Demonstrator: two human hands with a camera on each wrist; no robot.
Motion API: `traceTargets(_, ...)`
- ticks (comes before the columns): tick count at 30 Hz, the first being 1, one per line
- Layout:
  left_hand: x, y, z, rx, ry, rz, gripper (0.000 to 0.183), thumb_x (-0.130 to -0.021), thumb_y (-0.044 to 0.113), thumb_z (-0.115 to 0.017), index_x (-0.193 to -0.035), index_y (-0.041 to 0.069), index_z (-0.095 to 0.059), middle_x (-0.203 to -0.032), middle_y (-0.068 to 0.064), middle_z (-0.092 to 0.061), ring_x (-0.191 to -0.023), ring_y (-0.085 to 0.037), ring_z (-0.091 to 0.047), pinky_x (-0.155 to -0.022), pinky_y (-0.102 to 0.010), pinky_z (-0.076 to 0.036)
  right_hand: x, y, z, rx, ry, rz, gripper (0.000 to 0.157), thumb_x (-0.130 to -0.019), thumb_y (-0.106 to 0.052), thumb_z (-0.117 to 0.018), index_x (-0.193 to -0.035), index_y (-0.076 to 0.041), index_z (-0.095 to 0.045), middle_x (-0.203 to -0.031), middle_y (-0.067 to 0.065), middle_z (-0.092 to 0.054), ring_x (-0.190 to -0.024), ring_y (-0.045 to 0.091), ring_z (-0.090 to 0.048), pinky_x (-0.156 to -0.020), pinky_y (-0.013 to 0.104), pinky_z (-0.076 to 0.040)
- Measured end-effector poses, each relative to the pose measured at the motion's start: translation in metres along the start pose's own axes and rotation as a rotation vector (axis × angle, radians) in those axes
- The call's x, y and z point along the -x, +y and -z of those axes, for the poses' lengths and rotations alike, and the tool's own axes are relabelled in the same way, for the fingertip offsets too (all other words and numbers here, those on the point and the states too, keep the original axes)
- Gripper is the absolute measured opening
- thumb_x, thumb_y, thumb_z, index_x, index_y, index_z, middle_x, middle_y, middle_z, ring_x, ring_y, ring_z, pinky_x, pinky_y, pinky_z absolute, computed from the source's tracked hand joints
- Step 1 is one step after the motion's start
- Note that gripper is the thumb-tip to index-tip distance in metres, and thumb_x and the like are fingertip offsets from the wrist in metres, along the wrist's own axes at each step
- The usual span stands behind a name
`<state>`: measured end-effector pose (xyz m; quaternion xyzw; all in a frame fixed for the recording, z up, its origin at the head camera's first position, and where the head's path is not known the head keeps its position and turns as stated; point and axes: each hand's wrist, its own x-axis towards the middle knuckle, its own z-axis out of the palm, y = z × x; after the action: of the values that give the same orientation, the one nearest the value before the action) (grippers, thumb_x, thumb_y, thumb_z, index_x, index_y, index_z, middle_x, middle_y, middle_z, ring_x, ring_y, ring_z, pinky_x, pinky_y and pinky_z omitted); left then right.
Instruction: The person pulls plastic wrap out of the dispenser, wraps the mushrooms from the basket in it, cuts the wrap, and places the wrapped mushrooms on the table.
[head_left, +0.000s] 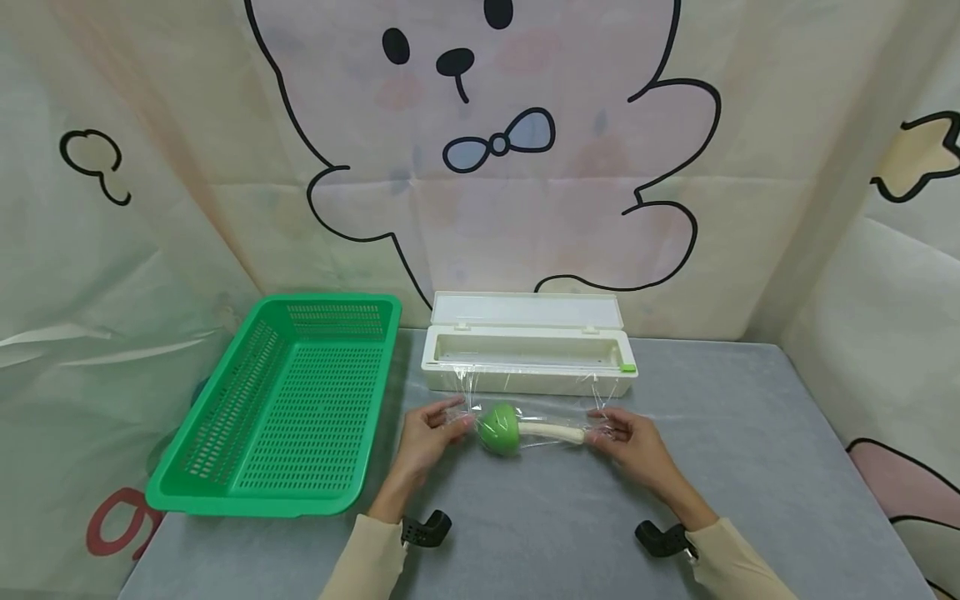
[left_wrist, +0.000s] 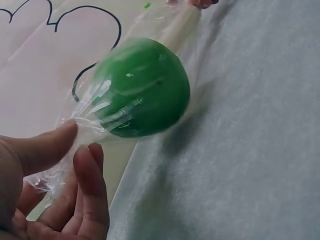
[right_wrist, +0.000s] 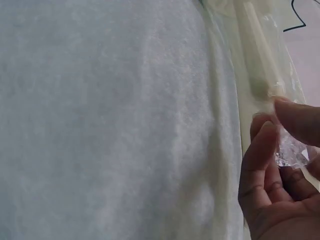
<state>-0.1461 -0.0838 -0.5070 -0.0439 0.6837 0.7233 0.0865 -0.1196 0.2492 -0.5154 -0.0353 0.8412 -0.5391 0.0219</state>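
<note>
A round green item (head_left: 498,429) and a slim whitish stick (head_left: 551,432) lie end to end inside clear plastic wrap (left_wrist: 95,107). My left hand (head_left: 423,442) pinches the gathered wrap just left of the green item, between thumb and fingers. At the opposite end, my right hand (head_left: 633,446) pinches bunched wrap by the stick's tip. Behind them stands a white cling film dispenser (head_left: 525,383) with its lid (head_left: 525,310) raised. Shiny creases of film run up over the dispenser's front.
To the left, a green plastic basket (head_left: 367,400) with slotted walls stands on the grey cloth-covered table (head_left: 720,433). A small green slider (head_left: 627,367) sits at the dispenser's right end. A printed curtain (head_left: 480,217) hangs behind the table.
</note>
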Motion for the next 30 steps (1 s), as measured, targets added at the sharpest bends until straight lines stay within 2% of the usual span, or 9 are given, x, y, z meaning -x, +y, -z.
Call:
traceTargets(3, -0.002, 0.001, -0.001, 0.01, 0.009, 0.011, 0.032, -0.09, 0.005, -0.078, -0.118, -0.008, -0.07, -0.094, -0.016, -0.075, -0.074, -0.014, -0.07, -0.069, -0.027, -0.06, -0.001, -0.001, 0.001, 0.008, 0.002, -0.003, 0.026, -0.092, -0.006, -0.074, -0.114, 0.009, -0.071, -0.099, 0.018, -0.074, -0.08, 0.012, -0.069, -0.069, 0.024, -0.057)
traceTargets(7, -0.005, 0.001, -0.003, 0.054, 0.049, 0.061, 0.025, -0.09, 0.006, -0.077, -0.107, -0.011, -0.072, -0.088, -0.014, -0.075, -0.068, -0.011, -0.069, -0.068, -0.025, -0.059, -0.003, -0.003, 0.002, -0.028, -0.007, -0.023, 0.019, -0.096, -0.007, -0.07, -0.106, 0.01, -0.072, -0.086, 0.018, -0.073, -0.071, 0.019, -0.069, -0.065, 0.029, -0.058)
traceTargets(12, -0.01, -0.002, -0.006, 0.098, 0.101, 0.151, 0.021, -0.09, 0.003, -0.076, -0.103, -0.012, -0.072, -0.082, -0.01, -0.074, -0.065, -0.01, -0.07, -0.066, -0.023, -0.059, -0.009, -0.006, 0.001, -0.068, -0.015, -0.073, 0.022, -0.098, -0.008, -0.067, -0.104, 0.013, -0.071, -0.078, 0.017, -0.07, -0.066, 0.015, -0.065, -0.061, 0.027, -0.055)
traceTargets(18, -0.018, -0.007, -0.01, 0.148, 0.137, 0.234, 0.015, -0.09, -0.002, -0.074, -0.101, -0.013, -0.072, -0.077, -0.008, -0.073, -0.061, -0.008, -0.069, -0.061, -0.02, -0.058, -0.019, -0.005, -0.003, -0.084, -0.026, -0.187, 0.024, -0.1, -0.008, -0.065, -0.103, 0.015, -0.069, -0.079, 0.016, -0.071, -0.064, 0.015, -0.065, -0.059, 0.027, -0.056)
traceTargets(22, -0.024, -0.008, -0.012, 0.147, 0.157, 0.266, 0.015, -0.09, -0.001, -0.075, -0.1, -0.012, -0.073, -0.075, -0.007, -0.072, -0.059, -0.007, -0.067, -0.06, -0.02, -0.057, -0.025, -0.006, -0.007, -0.041, -0.025, -0.244, 0.022, -0.1, -0.01, -0.065, -0.096, 0.012, -0.071, -0.074, 0.01, -0.069, -0.061, 0.014, -0.063, -0.055, 0.026, -0.055)
traceTargets(30, -0.036, -0.013, -0.013, 0.112, 0.154, 0.295, 0.014, -0.089, -0.001, -0.075, -0.099, -0.011, -0.073, -0.076, -0.009, -0.074, -0.057, -0.007, -0.067, -0.058, -0.019, -0.057, -0.034, -0.008, -0.011, 0.119, -0.028, -0.273, 0.024, -0.097, -0.011, -0.068, -0.078, 0.004, -0.069, -0.058, 0.004, -0.059, -0.05, 0.012, -0.055, -0.048, 0.027, -0.048)
